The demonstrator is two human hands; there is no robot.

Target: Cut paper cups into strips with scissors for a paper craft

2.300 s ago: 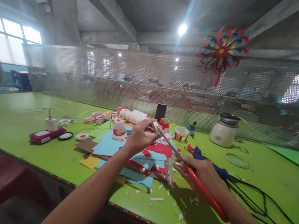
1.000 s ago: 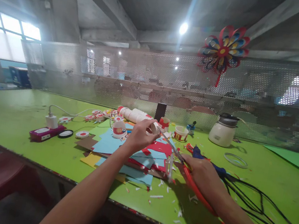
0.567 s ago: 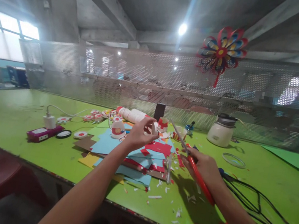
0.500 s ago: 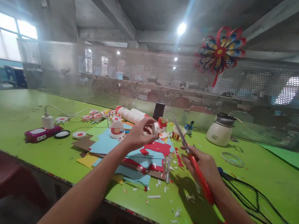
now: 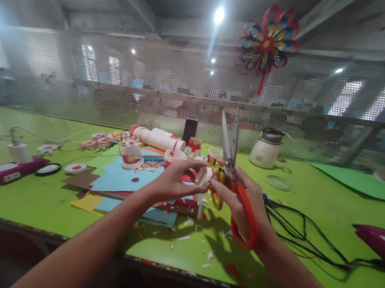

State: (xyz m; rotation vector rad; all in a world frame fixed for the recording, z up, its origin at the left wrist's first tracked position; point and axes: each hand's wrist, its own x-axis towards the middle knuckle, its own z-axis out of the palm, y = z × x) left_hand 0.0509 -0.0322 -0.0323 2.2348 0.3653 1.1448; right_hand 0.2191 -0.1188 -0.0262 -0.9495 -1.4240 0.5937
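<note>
My left hand is closed on a short white paper cup piece, a cut-down round with a low wall, gripped between thumb and fingers. In my right hand are scissors, with a red handle loop and a yellow one. Their blades point up and stand slightly apart, away from the cup piece. My right fingertips reach the piece's right side; whether they press on it I cannot tell. Below my left hand lies a stack of blue, brown and yellow paper sheets.
Paper cups and stacked white cups stand behind the sheets. White-and-red discs and a purple power strip lie left. A white jug, a tape ring and black cables are right. Paper scraps litter the front.
My hands have come together, the right one moving in to the cup piece. The scissors have turned upright and their blades have parted. The view has swung right.
</note>
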